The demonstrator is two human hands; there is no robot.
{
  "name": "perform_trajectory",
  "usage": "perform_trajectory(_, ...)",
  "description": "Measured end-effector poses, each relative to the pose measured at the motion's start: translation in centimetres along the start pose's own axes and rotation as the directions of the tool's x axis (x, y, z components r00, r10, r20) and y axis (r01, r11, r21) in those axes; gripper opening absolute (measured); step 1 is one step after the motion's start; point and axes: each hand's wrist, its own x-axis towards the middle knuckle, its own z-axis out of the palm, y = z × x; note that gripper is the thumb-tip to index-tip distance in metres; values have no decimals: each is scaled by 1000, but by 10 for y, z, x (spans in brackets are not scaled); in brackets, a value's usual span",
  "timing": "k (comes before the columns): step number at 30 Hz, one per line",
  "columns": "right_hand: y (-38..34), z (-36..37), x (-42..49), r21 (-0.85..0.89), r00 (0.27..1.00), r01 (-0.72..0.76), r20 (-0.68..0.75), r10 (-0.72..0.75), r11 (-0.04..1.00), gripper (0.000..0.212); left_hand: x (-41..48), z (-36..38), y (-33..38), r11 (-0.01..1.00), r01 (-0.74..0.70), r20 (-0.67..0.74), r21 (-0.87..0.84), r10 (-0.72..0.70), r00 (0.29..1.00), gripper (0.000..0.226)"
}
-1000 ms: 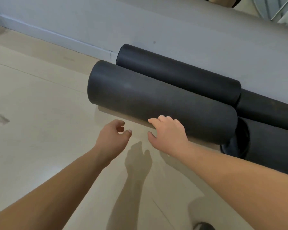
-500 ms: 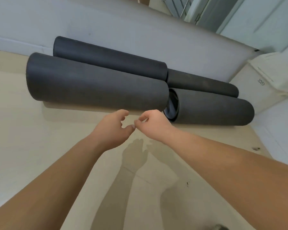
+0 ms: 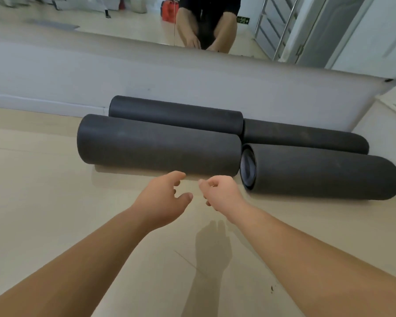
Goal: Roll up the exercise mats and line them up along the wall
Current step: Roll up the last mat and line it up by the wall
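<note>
Several rolled black exercise mats lie on the pale floor by the wall. A thick roll (image 3: 158, 145) lies front left, with another thick roll (image 3: 325, 175) to its right, end to end. Behind them, against the wall, lie a thinner roll (image 3: 176, 114) and a second thinner roll (image 3: 306, 137). My left hand (image 3: 165, 197) hovers just in front of the front left roll, fingers loosely curled, holding nothing. My right hand (image 3: 222, 193) hangs beside it, also loosely curled and empty. Neither hand touches a mat.
A grey wall base (image 3: 192, 85) runs behind the mats, with a mirror (image 3: 124, 21) above it reflecting the room and a crouching person. A white box (image 3: 389, 124) stands at the right end of the row. Pale floor (image 3: 44, 202) spreads to the left and front.
My right hand has come off the front left roll and both hands have drawn back. The view has pulled away and up, so all the rolls and the mirror show.
</note>
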Motion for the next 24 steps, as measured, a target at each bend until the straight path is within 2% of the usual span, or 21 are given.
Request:
perform_trajectory(3, 17, -25, 10, 66, 999, -30, -19, 31, 997, 39, 0, 23, 18, 999, -11, 36, 36, 10, 999, 65)
perform_trajectory(6, 29, -50, 19, 185, 994, -92, -36, 100, 978, 41, 15, 40, 35, 994, 12, 61, 107, -19, 998, 71)
perform_trajectory(9, 38, -89, 29, 227, 988, -147, -3, 152, 963, 37, 36, 49, 75, 984, 47, 94, 174, -64, 993, 74)
perform_trajectory(12, 41, -138, 41, 268, 983, -177, -1, 184, 947, 30, 61, 57, 133, 977, 11, 158, 213, -46, 986, 74)
perform_trajectory(16, 50, -180, 62, 267, 982, -181, 2, 187, 946, 31, 97, 65, 193, 951, -61, 274, 304, -26, 961, 70)
perform_trajectory(20, 83, -184, 92, 362, 929, -336, -26, 369, 870, 27, 138, 84, 194, 925, -51, 351, 376, -91, 932, 60)
perform_trajectory(24, 118, -169, 116, 481, 884, -374, -73, 462, 793, 45, 182, 114, 169, 934, -16, 378, 357, -129, 917, 55)
